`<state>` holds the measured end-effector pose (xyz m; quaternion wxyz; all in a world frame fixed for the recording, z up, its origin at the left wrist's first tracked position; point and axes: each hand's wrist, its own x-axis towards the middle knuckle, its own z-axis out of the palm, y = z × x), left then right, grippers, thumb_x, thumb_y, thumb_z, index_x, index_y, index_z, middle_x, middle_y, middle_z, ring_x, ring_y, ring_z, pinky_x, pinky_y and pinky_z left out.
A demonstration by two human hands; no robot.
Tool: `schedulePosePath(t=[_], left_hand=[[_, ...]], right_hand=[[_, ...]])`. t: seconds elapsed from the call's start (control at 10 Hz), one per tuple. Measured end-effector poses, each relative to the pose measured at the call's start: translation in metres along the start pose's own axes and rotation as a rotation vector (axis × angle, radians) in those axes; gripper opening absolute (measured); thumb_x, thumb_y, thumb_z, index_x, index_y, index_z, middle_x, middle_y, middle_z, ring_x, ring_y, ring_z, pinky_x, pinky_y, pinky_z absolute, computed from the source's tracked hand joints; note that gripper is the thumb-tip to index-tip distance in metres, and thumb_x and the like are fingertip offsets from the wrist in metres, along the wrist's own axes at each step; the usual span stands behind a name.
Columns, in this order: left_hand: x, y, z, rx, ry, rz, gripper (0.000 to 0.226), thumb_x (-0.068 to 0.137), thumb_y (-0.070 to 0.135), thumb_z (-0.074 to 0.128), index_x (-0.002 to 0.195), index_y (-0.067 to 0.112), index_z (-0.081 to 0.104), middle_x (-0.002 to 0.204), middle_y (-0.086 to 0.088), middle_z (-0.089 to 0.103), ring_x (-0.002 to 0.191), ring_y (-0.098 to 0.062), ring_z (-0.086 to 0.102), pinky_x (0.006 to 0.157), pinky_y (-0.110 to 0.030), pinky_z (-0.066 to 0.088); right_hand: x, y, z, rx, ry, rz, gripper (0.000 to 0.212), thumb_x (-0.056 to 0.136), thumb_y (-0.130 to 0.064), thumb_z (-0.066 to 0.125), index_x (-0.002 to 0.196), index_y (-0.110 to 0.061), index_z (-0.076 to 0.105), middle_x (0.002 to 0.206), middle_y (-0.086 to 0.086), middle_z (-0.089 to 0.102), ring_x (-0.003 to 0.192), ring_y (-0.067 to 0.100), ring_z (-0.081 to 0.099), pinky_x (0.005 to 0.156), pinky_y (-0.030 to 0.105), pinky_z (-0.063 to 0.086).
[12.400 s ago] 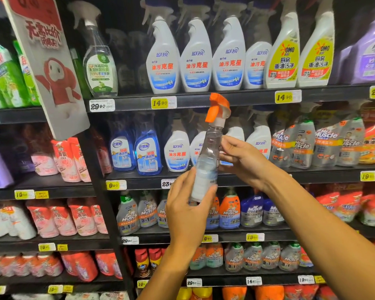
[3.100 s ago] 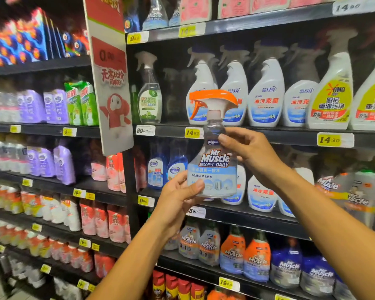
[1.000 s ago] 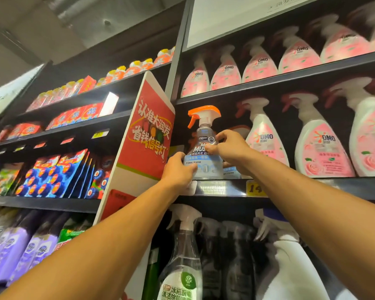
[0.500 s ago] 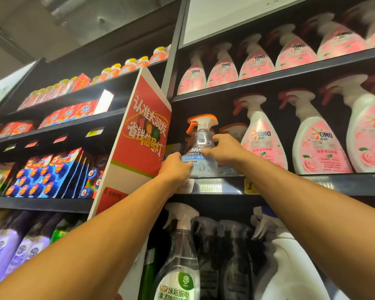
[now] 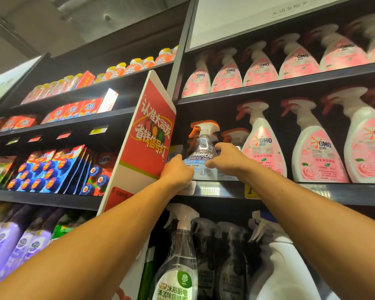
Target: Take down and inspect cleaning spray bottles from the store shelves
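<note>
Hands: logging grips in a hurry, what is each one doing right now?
Left hand: grips the base of the Mr Muscle bottle.
Right hand: fingers curled round the same bottle.

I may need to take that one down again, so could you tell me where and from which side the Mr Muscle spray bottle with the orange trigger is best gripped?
Grip the Mr Muscle spray bottle at its narrow neck just under the orange trigger head, coming from the front. It stands upright at the shelf edge, with the red sign close on one side and a pink OMO bottle on the other, so sideways access looks tight.
</note>
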<state>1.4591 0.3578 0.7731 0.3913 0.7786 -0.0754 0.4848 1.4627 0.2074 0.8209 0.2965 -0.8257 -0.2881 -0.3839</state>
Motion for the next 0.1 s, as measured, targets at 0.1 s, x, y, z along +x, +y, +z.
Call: schedulePosePath(t=[0.1], left_hand=[[-0.0038, -0.0055, -0.0022, -0.076, 0.061, 0.034, 0.048, 0.097, 0.019, 0.053, 0.142, 0.009, 0.039, 0.142, -0.012, 0.050, 0.121, -0.027, 0.053, 0.084, -0.029, 0.042]], right_hand=[[-0.0050, 0.0011, -0.0052, 0.057, 0.023, -0.004, 0.051, 0.089, -0.016, 0.069, 0.134, -0.006, 0.049, 0.128, 0.014, 0.059, 0.111, 0.027, 0.060, 0.098, 0.048, 0.052]])
